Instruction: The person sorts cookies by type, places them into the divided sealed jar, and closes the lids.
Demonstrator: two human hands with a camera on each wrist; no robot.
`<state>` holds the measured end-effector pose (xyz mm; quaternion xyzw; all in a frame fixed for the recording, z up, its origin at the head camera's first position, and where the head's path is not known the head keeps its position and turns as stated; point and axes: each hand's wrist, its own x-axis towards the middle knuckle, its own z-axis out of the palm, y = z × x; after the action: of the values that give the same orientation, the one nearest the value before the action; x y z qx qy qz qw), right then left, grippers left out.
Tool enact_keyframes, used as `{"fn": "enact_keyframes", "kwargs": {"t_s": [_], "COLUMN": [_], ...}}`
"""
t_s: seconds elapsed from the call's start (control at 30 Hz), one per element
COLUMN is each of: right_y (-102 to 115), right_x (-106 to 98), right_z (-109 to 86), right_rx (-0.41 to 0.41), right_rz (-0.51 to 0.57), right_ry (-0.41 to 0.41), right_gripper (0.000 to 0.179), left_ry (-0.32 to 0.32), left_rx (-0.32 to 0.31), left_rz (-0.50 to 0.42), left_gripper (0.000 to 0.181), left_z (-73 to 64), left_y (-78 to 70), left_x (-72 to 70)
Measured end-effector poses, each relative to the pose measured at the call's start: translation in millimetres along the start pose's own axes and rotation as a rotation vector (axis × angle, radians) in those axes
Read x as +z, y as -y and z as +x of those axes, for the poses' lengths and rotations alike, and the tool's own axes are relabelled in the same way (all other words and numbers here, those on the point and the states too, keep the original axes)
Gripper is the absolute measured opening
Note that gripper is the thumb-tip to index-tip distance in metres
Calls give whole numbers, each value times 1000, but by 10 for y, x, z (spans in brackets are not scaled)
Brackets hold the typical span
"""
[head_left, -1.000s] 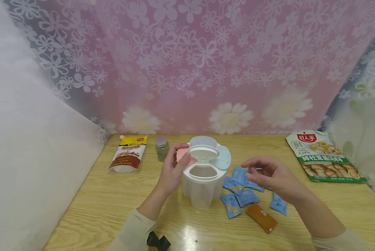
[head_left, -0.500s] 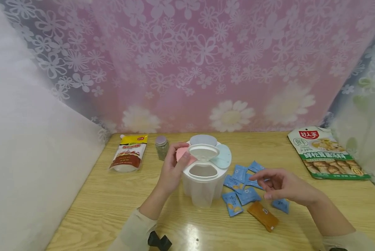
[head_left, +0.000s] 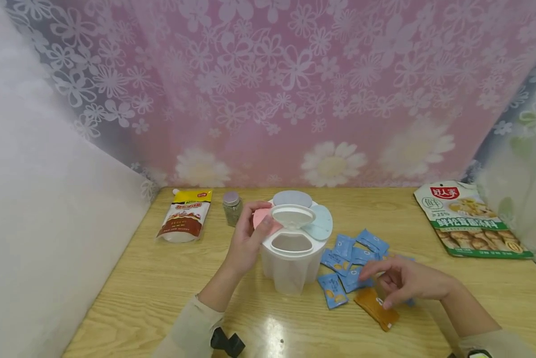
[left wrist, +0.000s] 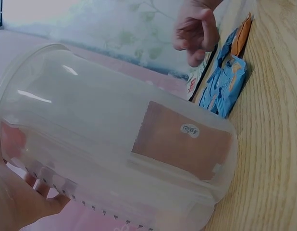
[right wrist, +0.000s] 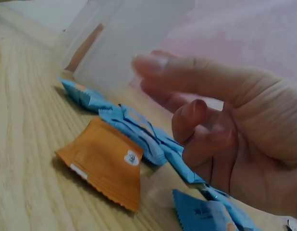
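A translucent storage container [head_left: 290, 273] with a white top stands on the table. Its front lid [head_left: 293, 215] is flipped up, while the pink, grey and blue lids lie flat. My left hand [head_left: 245, 243] grips its upper left side, thumb on the pink lid. Through its wall in the left wrist view, a brown packet [left wrist: 182, 137] shows inside. My right hand [head_left: 408, 282] hovers over the small packets, fingers loosely bent and holding nothing. Under its thumb lies an orange packet [head_left: 376, 309], whole in the right wrist view. Several blue packets [head_left: 332, 291] lie loosely piled beside the container.
At the back left are a yellow, white and brown spouted pouch [head_left: 186, 216] and a small glass jar [head_left: 233, 210] with a greyish lid. A large white-and-green food bag [head_left: 471, 219] lies at the back right. Floral curtains [head_left: 294, 99] enclose the wooden table [head_left: 160, 298].
My right hand has moved right and toward the person, from over the blue packets to above the orange one. The left hand keeps its grip on the container.
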<state>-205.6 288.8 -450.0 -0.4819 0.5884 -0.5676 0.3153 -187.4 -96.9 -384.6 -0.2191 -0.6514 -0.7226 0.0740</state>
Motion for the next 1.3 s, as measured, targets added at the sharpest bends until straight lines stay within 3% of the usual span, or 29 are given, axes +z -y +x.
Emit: {"fn": "enact_keyframes", "kwargs": {"t_s": [0.23,0.6,0.83,1.07,1.3], "right_y": [-58,-103,-84,-46,-15], "right_x": [-23,32,82,136,204], "right_z": [-44,12,32,60,90], "right_rx": [109,129,205,332,308], "right_rz": [-126,-352,-407,-459,-483], "right_ry": [-16,-55,-91,-94,-97], "right_gripper": [51,40,37,34,25], "left_ry": [6,15,11,9,7], "left_rx": [7,14,0,-3,-5], "left_rz": [-2,-7,-14,-9,-15], "left_gripper": [34,34,35,36,35], "left_z": [37,37,33,24,14], "left_y": [-18,-13,-1,4,19], "left_x": [7,-16,-10,0,19]}}
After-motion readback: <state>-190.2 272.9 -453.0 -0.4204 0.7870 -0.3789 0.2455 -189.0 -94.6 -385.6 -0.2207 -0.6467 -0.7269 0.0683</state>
